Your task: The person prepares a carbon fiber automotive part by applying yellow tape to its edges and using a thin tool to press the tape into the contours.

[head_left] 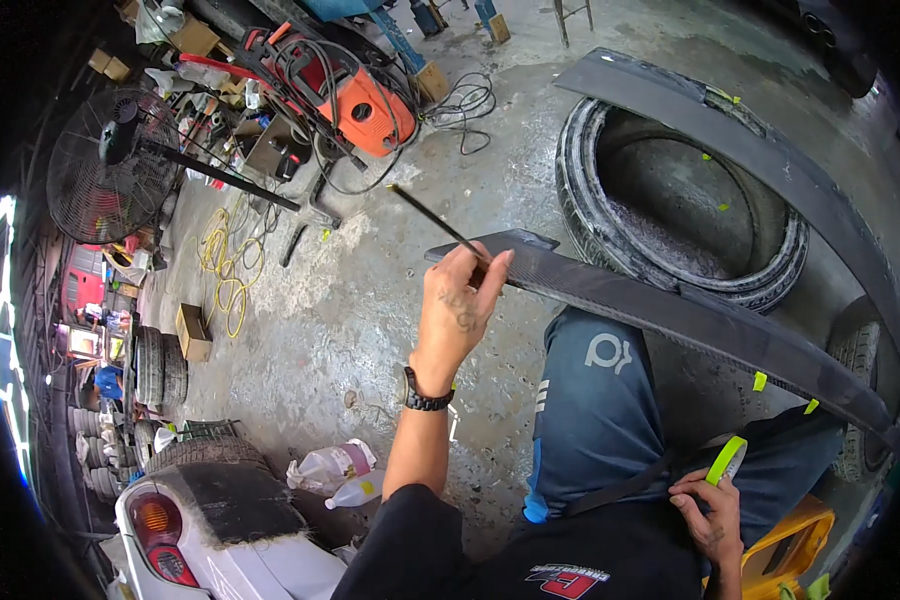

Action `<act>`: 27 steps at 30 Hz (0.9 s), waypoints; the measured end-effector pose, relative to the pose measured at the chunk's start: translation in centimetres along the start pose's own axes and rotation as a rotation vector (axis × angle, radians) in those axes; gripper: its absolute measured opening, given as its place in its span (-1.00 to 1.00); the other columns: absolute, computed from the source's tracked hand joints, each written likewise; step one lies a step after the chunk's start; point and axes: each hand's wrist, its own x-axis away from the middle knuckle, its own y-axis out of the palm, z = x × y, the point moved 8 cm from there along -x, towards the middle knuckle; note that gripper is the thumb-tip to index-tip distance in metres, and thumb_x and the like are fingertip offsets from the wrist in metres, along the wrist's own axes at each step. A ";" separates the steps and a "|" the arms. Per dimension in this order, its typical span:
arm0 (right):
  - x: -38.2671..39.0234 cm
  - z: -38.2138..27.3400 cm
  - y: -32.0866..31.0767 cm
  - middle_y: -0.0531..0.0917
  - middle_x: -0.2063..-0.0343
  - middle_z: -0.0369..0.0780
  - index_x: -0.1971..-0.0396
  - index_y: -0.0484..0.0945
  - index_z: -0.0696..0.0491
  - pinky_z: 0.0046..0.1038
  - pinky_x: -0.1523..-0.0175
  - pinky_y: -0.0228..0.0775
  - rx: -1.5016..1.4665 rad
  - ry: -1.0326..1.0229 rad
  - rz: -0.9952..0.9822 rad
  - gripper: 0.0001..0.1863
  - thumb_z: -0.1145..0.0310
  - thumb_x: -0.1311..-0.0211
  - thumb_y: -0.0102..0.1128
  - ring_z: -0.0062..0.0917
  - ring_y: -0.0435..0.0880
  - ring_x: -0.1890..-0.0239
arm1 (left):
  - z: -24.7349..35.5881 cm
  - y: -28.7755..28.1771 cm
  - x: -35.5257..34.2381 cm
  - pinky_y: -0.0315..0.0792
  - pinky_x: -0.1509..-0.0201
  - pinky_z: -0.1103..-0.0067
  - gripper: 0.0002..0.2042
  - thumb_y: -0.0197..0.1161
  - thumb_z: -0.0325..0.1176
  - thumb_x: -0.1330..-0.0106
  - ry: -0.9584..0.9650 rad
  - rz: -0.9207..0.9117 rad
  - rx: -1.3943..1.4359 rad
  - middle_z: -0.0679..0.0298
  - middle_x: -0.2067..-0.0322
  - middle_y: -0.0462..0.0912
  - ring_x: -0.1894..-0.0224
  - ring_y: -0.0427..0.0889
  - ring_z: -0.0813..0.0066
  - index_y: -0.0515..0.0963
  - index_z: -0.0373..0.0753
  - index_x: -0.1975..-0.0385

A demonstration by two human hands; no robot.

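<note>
My left hand (455,305), with a black watch on its wrist, pinches a thin dark stick (425,215) between thumb and fingers. The stick tilts up to the left and has a small yellowish tip. Right behind that hand is the end of a long, dark, curved car trim panel (650,310), which stretches over my knees toward the right. In my right hand (708,515), held near my lap, is a roll of neon-yellow tape (727,460). Small yellow tape pieces (760,381) stick along the panel's lower edge.
A second dark curved panel (700,110) rests across a tire (580,170) lying flat. An orange pressure washer (370,110), a fan (110,165) and a yellow hose (232,270) stand farther left. A white bumper (240,570) is at lower left, a yellow stool (800,535) at lower right.
</note>
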 end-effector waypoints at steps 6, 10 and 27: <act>0.2 0.1 0.1 0.72 0.35 -0.15 0.41 0.71 0.15 -0.37 0.02 0.43 -0.010 -0.037 0.001 -0.90 0.47 -0.06 0.35 -0.32 0.65 0.21 | -4.5 0.7 3.2 0.48 0.42 0.62 -0.73 0.27 -0.28 -0.45 -0.412 0.149 0.472 0.21 0.51 0.66 0.53 0.60 0.54 0.56 -0.40 0.40; 0.1 -0.1 -0.1 0.72 0.36 -0.15 0.41 0.71 0.16 -0.38 0.03 0.44 0.005 -0.043 0.020 -0.90 0.49 -0.04 0.34 -0.32 0.66 0.22 | -3.6 0.2 6.7 0.57 0.07 0.49 -0.79 0.15 -0.34 -0.51 -0.353 0.304 0.543 0.02 0.22 0.71 0.21 0.72 0.34 0.50 -0.40 0.29; -1.0 -0.4 0.7 0.69 0.35 -0.17 0.36 0.70 0.18 -0.52 0.17 0.45 -0.040 -0.114 -0.002 -0.91 0.53 -0.12 0.31 -0.49 0.63 0.33 | 0.0 1.5 8.1 0.42 -0.25 0.32 -0.97 0.05 -0.57 -0.47 0.138 0.262 0.299 -0.09 -0.08 0.60 -0.19 0.58 0.07 0.40 -0.37 0.26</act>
